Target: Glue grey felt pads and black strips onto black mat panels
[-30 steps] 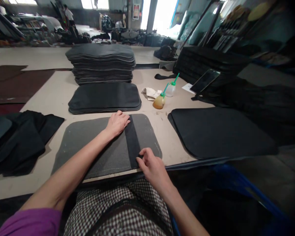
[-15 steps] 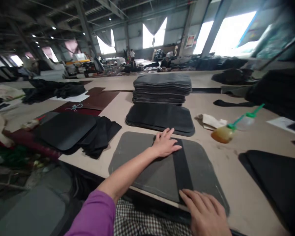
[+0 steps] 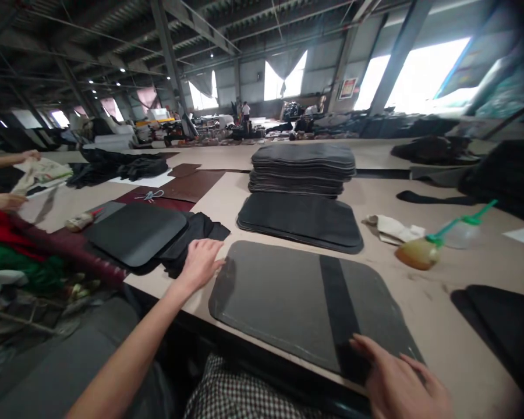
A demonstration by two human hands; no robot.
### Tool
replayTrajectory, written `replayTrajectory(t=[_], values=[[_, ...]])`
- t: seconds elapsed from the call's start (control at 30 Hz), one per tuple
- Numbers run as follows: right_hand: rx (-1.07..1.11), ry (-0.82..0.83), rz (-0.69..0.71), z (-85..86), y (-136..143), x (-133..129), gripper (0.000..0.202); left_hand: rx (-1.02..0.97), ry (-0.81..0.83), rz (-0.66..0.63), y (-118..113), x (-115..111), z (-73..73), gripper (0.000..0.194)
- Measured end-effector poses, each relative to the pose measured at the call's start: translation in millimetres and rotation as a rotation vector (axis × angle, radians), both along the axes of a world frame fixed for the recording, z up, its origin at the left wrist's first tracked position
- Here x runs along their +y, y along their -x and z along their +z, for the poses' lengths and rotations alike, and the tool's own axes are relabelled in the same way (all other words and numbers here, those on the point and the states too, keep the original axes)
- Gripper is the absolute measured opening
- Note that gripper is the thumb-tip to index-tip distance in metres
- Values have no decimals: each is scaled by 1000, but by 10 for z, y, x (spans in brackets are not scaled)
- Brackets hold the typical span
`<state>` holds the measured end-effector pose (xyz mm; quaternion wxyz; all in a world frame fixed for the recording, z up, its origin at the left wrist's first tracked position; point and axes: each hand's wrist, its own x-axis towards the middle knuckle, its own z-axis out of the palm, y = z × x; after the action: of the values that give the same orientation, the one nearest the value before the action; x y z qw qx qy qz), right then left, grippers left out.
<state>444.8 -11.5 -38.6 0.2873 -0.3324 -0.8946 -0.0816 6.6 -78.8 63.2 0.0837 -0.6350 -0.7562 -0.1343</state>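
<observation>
A grey rounded panel (image 3: 279, 297) lies flat at the table's front edge, with a black strip (image 3: 337, 291) running across its right part. My left hand (image 3: 203, 261) is off the panel's left side, over a heap of black cloth pieces (image 3: 181, 250). Its thumb stands apart from the fingers, and I see nothing in its grasp. At the near end of the strip is my right hand (image 3: 402, 375), fingers loosely apart and thumb side close to the strip's edge. Whether it touches the strip I cannot tell.
Behind the panel stand a low black stack (image 3: 299, 221) and a taller grey stack (image 3: 303, 169). To the right are a squeeze bottle of amber liquid (image 3: 417, 253) and a cloth (image 3: 393, 228). More black panels (image 3: 135, 233) lie left. Another person's hands (image 3: 30, 156) hold fabric.
My left hand has lifted from the strip and moved left to the black cloth heap. My right hand stays near the strip's near end. The view has shifted slightly.
</observation>
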Motion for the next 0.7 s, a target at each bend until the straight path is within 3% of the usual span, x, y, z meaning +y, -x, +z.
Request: replayTrajectory(t=[0.13, 0.33, 0.53, 0.7], values=[[7, 8, -59, 62, 23, -10, 40, -26, 62, 117, 416, -362, -190, 24], [71, -70, -14, 205, 182, -52, 36, -151, -38, 182, 579, -362, -244, 17], [102, -79, 68, 325, 273, -118, 34, -300, -72, 210, 840, -308, -96, 30], [132, -16, 107, 338, 289, -121, 33, -268, -160, 303, 996, -350, 235, 37]])
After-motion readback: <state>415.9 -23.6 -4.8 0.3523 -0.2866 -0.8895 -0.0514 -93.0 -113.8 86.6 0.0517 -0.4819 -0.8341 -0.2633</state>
